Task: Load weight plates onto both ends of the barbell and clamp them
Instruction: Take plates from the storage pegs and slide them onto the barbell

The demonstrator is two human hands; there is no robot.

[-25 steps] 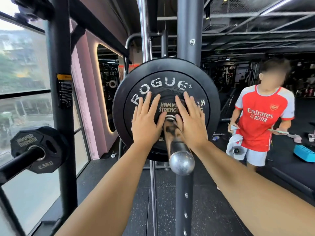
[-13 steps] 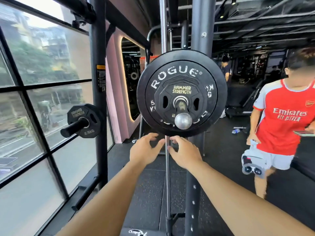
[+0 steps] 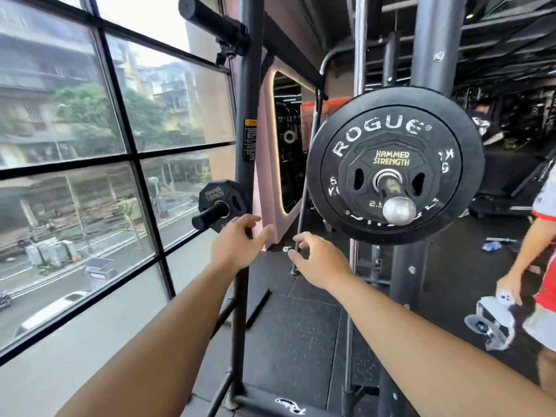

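A large black ROGUE plate (image 3: 394, 127) sits on the barbell sleeve (image 3: 397, 206), with a small black Hammer Strength plate (image 3: 391, 159) in front of it. The sleeve's steel end points toward me. No clamp shows on the sleeve. My left hand (image 3: 236, 246) hovers empty with fingers apart, just below and right of another small Hammer Strength plate (image 3: 224, 203) stored on a rack peg. Below the loaded plates and to their left, my right hand (image 3: 319, 260) is also empty with loosely curled fingers.
A black rack upright (image 3: 248, 115) stands behind my left hand, and a thicker post (image 3: 430, 40) rises behind the loaded plates. Large windows (image 3: 90, 145) fill the left. A person in a red shirt (image 3: 541, 266) stands at the right edge holding a white device.
Both hands came off the plates on the sleeve and dropped down and left toward the stored plate. My view swung left, bringing the window and peg closer.
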